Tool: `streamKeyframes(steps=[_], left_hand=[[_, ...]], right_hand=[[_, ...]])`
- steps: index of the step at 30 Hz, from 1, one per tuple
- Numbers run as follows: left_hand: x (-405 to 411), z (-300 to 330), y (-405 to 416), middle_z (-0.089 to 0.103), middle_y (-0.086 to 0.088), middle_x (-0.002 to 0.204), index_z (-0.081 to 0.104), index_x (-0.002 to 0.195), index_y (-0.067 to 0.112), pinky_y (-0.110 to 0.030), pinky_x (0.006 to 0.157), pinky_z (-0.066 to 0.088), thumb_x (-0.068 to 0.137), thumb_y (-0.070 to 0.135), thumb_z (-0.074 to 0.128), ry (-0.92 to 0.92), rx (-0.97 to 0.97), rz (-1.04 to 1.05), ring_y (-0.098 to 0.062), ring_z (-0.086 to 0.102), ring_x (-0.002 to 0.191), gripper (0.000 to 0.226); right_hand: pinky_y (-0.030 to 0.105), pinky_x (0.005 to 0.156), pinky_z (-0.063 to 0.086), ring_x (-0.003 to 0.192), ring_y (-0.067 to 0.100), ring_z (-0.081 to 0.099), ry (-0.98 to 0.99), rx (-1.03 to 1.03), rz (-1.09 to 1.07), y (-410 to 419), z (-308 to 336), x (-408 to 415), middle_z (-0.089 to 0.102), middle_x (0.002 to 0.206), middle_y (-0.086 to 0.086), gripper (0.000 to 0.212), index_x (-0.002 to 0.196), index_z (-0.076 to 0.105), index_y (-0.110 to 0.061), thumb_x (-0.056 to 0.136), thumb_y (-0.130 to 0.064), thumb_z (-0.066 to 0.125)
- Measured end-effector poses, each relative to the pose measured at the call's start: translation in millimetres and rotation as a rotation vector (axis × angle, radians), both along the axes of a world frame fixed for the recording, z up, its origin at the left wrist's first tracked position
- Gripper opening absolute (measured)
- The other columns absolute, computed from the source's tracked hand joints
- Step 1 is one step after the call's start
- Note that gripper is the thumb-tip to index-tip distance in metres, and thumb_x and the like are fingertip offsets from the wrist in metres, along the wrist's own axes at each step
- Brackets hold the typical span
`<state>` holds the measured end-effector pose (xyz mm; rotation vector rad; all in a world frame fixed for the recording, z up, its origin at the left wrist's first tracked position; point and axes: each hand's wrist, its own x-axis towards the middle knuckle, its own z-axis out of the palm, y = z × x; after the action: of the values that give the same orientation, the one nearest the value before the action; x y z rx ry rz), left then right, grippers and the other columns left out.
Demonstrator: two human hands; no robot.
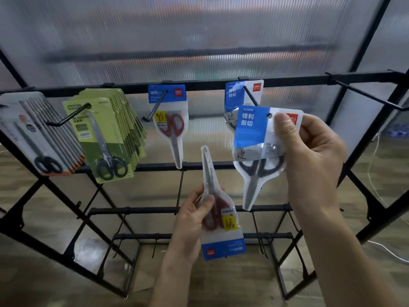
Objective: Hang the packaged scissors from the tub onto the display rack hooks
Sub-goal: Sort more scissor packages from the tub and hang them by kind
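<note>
My right hand (314, 151) pinches the top of a blue-and-white pack of black-handled scissors (254, 138), held just in front of and below a hook (251, 96) that carries one like pack (234, 94). My left hand (194, 222) grips a pack of red-handled scissors (219, 216) upside down, tip pointing up, lower in the middle. Another red-handled pack (172, 127) hangs on the hook to the left. The tub is out of view.
The black display rack (199, 84) spans the view before a ribbed translucent wall. At left hang several green scissor packs (104, 138) and several grey ones (35, 138). A bare hook (371, 97) juts out at far right. Lower bars carry more bare hooks.
</note>
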<state>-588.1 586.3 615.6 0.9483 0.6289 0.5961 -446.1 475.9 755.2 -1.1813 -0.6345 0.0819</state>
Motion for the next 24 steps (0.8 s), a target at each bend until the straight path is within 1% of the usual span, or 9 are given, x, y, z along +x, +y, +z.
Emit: streamKeyframes(steps=[3,6,9,11,14,18,19,22,24], left_hand=[[1,-3,-1,0.077,-0.011,0.122,0.067,0.136,0.021,-0.049,0.096,0.059,0.090,0.027,0.068,0.020,0.007,0.009,-0.029,0.073,0.109,0.046],[3,-3,0,0.076,-0.013,0.124,0.067,0.138,0.021,-0.053,0.102,0.056,0.090,0.029,0.068,0.027,0.003,0.031,-0.032,0.071,0.114,0.048],[4,-3,0,0.076,-0.014,0.122,0.066,0.138,0.021,-0.052,0.101,0.056,0.091,0.029,0.067,0.030,0.028,0.047,-0.031,0.072,0.110,0.047],[5,-2,0,0.076,-0.013,0.122,0.066,0.137,0.024,-0.051,0.099,0.057,0.091,0.028,0.067,0.020,0.034,0.056,-0.031,0.072,0.110,0.046],[7,3,1,0.077,-0.011,0.121,0.065,0.137,0.023,-0.047,0.093,0.057,0.090,0.027,0.066,-0.002,0.039,0.067,-0.029,0.073,0.108,0.047],[7,7,4,0.076,-0.013,0.123,0.063,0.140,0.024,-0.042,0.087,0.060,0.093,0.028,0.064,-0.014,0.070,0.069,-0.029,0.075,0.107,0.046],[8,8,5,0.076,-0.013,0.123,0.063,0.140,0.025,-0.042,0.087,0.061,0.094,0.028,0.065,-0.016,0.077,0.077,-0.029,0.075,0.108,0.046],[10,11,7,0.077,-0.012,0.118,0.064,0.139,0.022,-0.041,0.083,0.062,0.092,0.028,0.066,-0.034,0.091,0.099,-0.027,0.076,0.102,0.048],[12,12,10,0.077,-0.012,0.114,0.066,0.137,0.019,-0.038,0.081,0.063,0.091,0.026,0.066,-0.048,0.086,0.115,-0.025,0.076,0.098,0.047]], right_hand=[[0.029,0.063,0.061,0.082,0.021,0.075,-0.004,-0.031,0.007,1,0,5,0.076,0.089,0.007,0.019,0.104,0.072,-0.009,0.100,-0.027,0.068],[0.031,0.064,0.062,0.082,0.021,0.076,-0.041,-0.061,0.012,2,2,8,0.076,0.089,0.003,0.013,0.100,0.072,-0.014,0.099,-0.027,0.069],[0.035,0.063,0.063,0.079,0.023,0.074,-0.084,-0.098,0.002,4,1,10,0.074,0.086,0.003,0.011,0.096,0.072,-0.018,0.099,-0.028,0.069],[0.033,0.063,0.063,0.082,0.022,0.075,-0.074,-0.105,0.014,7,1,13,0.074,0.087,0.002,0.010,0.095,0.071,-0.020,0.099,-0.029,0.069],[0.030,0.063,0.063,0.085,0.017,0.077,-0.021,-0.100,0.044,18,-1,21,0.075,0.088,0.000,0.014,0.099,0.071,-0.014,0.098,-0.028,0.070],[0.025,0.063,0.059,0.076,0.008,0.071,0.011,-0.102,0.025,42,-3,38,0.071,0.084,0.001,0.019,0.098,0.071,-0.010,0.098,-0.029,0.071],[0.026,0.064,0.058,0.077,0.009,0.071,0.006,-0.113,0.014,49,-4,43,0.072,0.086,0.000,0.018,0.097,0.071,-0.012,0.098,-0.030,0.071],[0.037,0.074,0.064,0.088,0.022,0.073,0.007,-0.152,-0.015,68,-5,60,0.073,0.090,0.001,0.014,0.090,0.070,-0.024,0.095,-0.037,0.074],[0.037,0.081,0.063,0.089,0.019,0.073,0.024,-0.159,-0.036,79,-4,70,0.072,0.093,-0.002,0.016,0.092,0.066,-0.025,0.092,-0.038,0.077]])
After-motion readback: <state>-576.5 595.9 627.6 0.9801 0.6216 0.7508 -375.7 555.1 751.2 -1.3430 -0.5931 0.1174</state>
